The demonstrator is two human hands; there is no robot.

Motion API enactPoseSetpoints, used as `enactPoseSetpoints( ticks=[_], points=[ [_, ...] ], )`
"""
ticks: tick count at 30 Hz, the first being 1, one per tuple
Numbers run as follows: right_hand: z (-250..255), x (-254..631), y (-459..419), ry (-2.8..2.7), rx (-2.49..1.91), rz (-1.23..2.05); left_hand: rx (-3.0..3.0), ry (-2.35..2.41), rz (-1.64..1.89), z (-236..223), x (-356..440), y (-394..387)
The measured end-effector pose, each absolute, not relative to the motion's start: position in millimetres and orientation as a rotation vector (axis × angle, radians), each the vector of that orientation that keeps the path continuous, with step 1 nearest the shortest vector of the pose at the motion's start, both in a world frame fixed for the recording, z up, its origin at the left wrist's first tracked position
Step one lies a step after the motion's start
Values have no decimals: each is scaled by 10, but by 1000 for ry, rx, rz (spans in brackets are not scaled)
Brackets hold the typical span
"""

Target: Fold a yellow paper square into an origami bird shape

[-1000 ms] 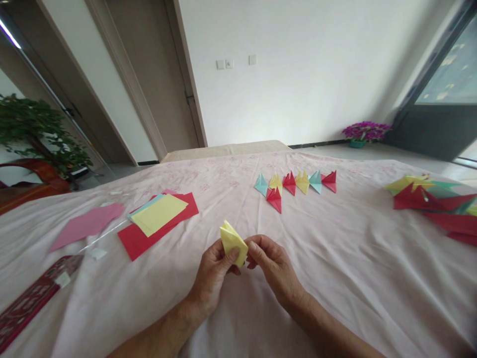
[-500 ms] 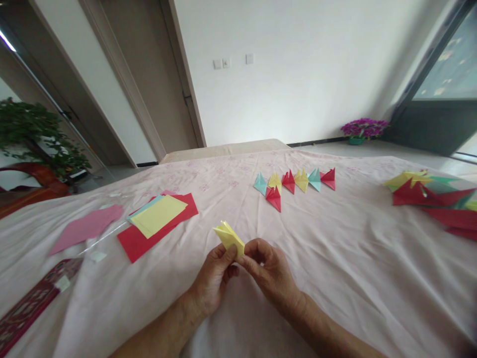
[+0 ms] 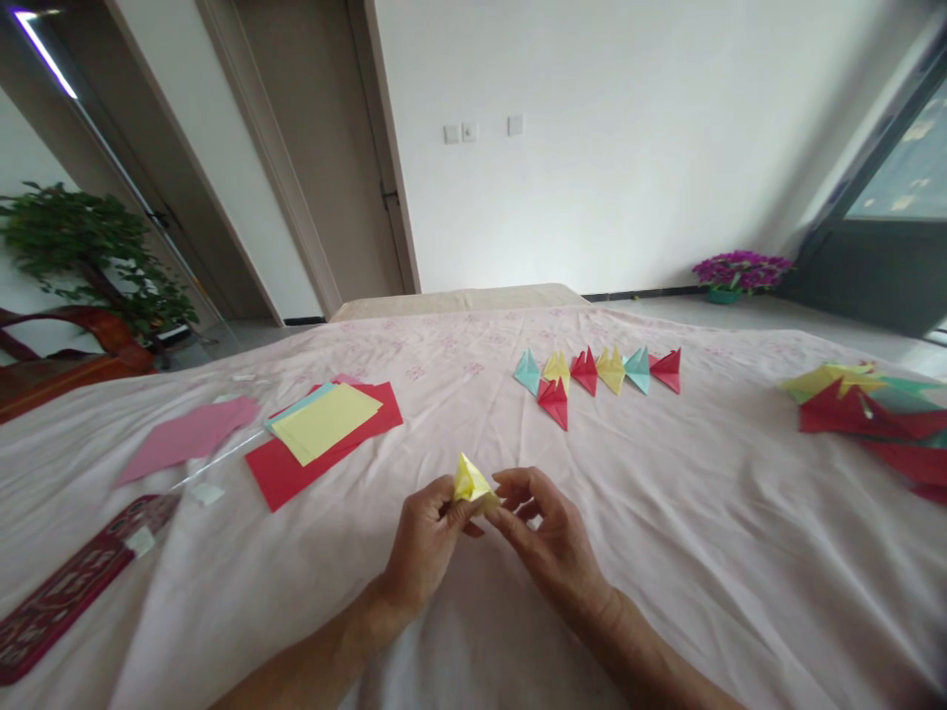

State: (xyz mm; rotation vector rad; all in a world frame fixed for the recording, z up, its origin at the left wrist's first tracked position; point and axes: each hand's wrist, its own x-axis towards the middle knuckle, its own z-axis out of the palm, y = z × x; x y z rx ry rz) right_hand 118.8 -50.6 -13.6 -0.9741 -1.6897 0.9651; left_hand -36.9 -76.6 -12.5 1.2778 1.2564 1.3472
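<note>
A small piece of folded yellow paper [image 3: 471, 479] is held up over the cloth, its pointed tip facing up. My left hand [image 3: 427, 532] pinches its lower left side between thumb and fingers. At its lower right edge, the thumb and fingertips of my right hand [image 3: 547, 528] close on the paper. Beyond the hands, several folded paper pieces in blue, yellow and red stand in a row, with one red folded piece [image 3: 553, 402] in front of them. Flat sheets lie to the left: a yellow sheet [image 3: 329, 424] over a red sheet [image 3: 277, 476].
Pink sheets [image 3: 184, 437] and a dark red patterned packet [image 3: 70, 592] lie at the left of the pale pink tablecloth [image 3: 666, 552]. Larger red folded paper [image 3: 836, 407] sits at the far right. Behind stand a potted plant [image 3: 81, 237] and purple flowers [image 3: 740, 268].
The yellow folded paper has been tipped and turned, now showing a shorter pointed shape. My right fingers have shifted along its lower edge. The view has swung slightly left.
</note>
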Motion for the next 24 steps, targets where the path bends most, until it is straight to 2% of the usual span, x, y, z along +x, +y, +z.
enactPoseSetpoints(
  ticks=[3,8,12,18,24],
  points=[
    [-118,1194,-496,-1648,-1008,970,1298,1271,1351,-101,-335,-802],
    [-181,1168,-505,-1472,-968,1156,1035,1165,1332,-64,-267,-849],
    [-194,1205,-491,-1497,-922,1285,1070,1196,1356,-83,-331,-796],
    [-11,1355,-494,-1678,-873,706,1366,1429,1277,-51,-433,-760],
    [58,1404,-514,-1821,-785,509,1480,1426,1206,41,-423,-819]
  ],
)
